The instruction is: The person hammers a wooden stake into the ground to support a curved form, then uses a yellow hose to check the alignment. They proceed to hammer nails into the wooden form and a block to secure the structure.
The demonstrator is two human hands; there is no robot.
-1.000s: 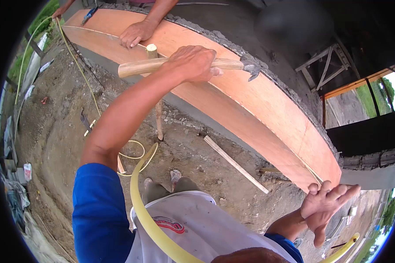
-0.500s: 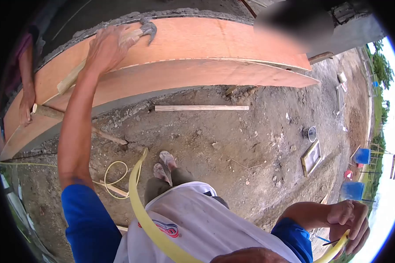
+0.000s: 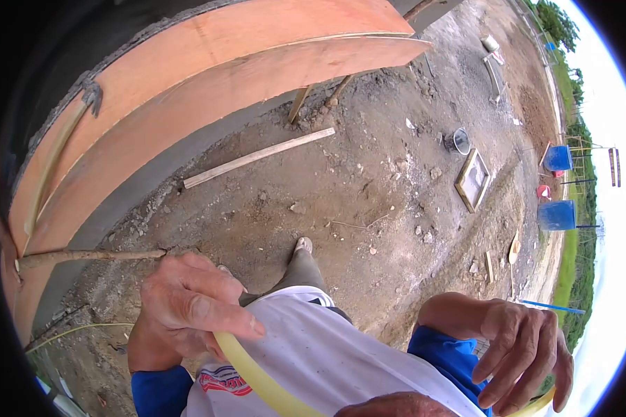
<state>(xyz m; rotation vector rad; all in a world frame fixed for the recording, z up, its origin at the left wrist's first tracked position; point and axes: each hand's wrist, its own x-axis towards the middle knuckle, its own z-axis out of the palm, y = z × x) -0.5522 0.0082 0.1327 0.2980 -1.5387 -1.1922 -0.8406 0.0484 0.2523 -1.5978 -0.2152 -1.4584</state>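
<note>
A yellow hose (image 3: 261,382) loops up around my neck and down both sides of my chest. My left hand (image 3: 195,299) is closed on its left stretch, in front of my shirt, with the thumb pointing right. At lower right, the fingers of my right hand (image 3: 525,354) curl down over the hose's other side; the exact contact is partly hidden. A claw hammer (image 3: 55,153) with a wooden handle lies on the orange plywood form (image 3: 153,69) at upper left, out of either hand.
A branch prop (image 3: 97,256) meets the form at lower left. A wooden strip (image 3: 257,158) lies on the dirt ground. Farther right are a black bucket (image 3: 458,142), a wooden frame (image 3: 473,181) and blue containers (image 3: 556,215). Thin yellow line (image 3: 76,333) trails at lower left.
My left hand has let go of the hammer, left it lying on the plywood, and come down to grip the hose. The view has turned and shifted right; the other person's arm is out of view.
</note>
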